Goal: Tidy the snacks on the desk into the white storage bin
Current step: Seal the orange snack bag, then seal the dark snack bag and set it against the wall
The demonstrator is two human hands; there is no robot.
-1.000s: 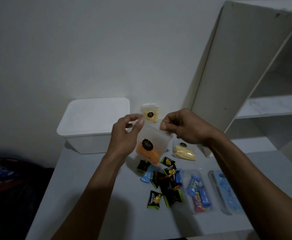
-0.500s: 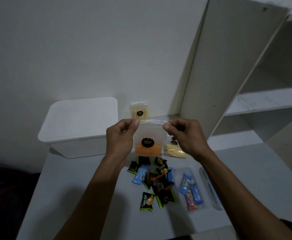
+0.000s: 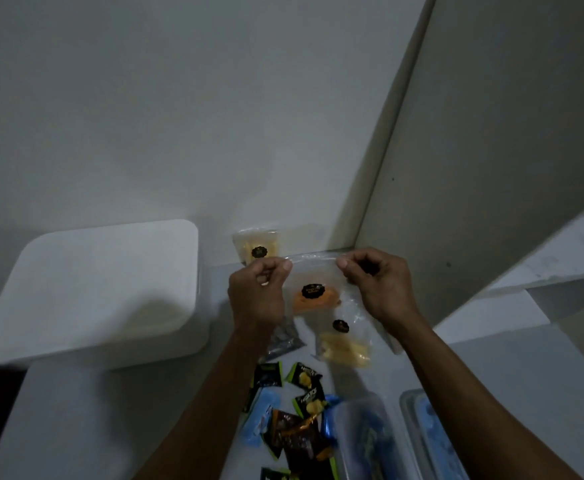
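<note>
A clear zip bag of orange snack [image 3: 313,294] with a black round sticker hangs upright above the desk. My left hand [image 3: 257,294] pinches its top left corner and my right hand [image 3: 375,285] pinches its top right corner, stretching the top edge flat. The white storage bin [image 3: 93,292] stands at the back left with its lid on. A second bag with yellow snack [image 3: 344,346] lies on the desk just below the held one. A third yellow bag [image 3: 257,245] leans against the wall.
Several small dark and blue wrapped sweets [image 3: 292,420] lie scattered between my forearms. Two clear packs with blue contents [image 3: 432,438] lie at the front right. A tall shelf panel [image 3: 474,150] rises on the right, with shelves beyond it.
The bag went from tilted, gripped loosely, to upright and stretched between both hands by its top corners. My view has dipped closer to the desk.
</note>
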